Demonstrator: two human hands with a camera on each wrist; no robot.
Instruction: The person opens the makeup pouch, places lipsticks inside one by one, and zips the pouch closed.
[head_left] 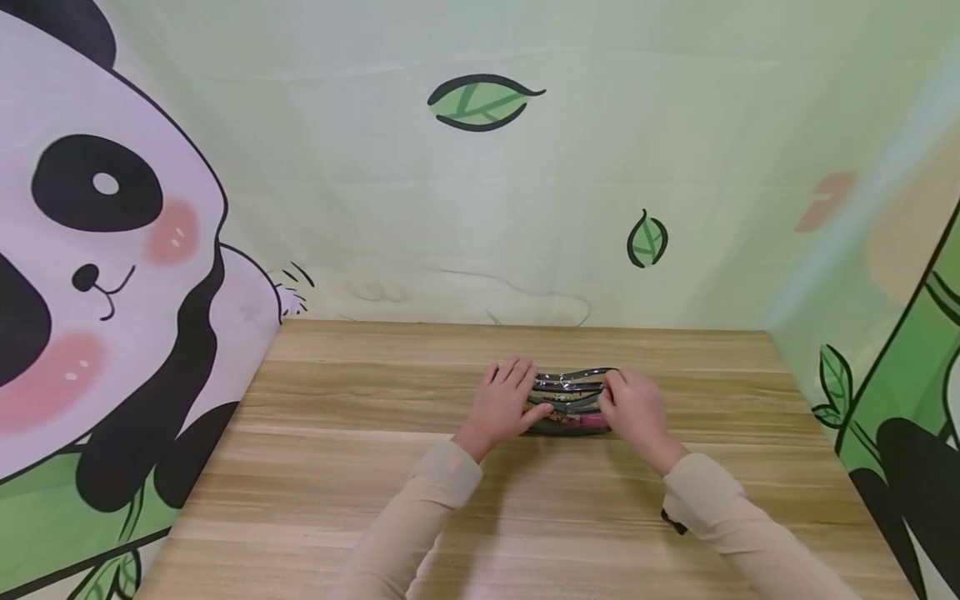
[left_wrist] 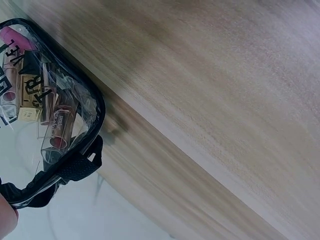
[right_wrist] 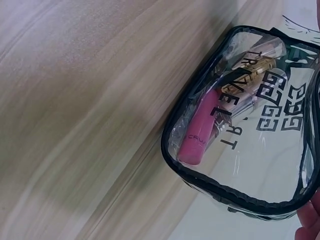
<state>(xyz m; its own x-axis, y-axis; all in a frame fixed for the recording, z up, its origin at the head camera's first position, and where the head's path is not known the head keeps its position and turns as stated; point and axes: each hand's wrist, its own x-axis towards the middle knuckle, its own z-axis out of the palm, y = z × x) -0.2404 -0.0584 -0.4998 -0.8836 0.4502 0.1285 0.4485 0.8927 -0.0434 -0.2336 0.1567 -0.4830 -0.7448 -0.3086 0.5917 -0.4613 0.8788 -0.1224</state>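
Observation:
A clear pouch (head_left: pixel 570 398) with black trim lies between both hands on the wooden table. Printed letters mark its see-through face (right_wrist: pixel 272 150). Inside are a pink tube (right_wrist: pixel 200 130), a gold-coloured case (left_wrist: pixel 31 90) and a clear lipstick tube (left_wrist: pixel 60 127). My left hand (head_left: pixel 502 404) holds the pouch's left end, its thumb across the front and its fingers toward the back. With curled fingers, my right hand (head_left: pixel 636 408) pinches the upper right corner; whether a zip pull is between those fingers is hidden. A black strap loop (left_wrist: pixel 82 165) sticks out from one end.
The wooden table (head_left: pixel 337 467) reaches back to a pale green cloth backdrop (head_left: pixel 360 167) with printed leaves. A printed panda (head_left: pixel 112 250) covers the left side. Something small and black (head_left: pixel 673 522) shows under the right sleeve cuff (head_left: pixel 705 487).

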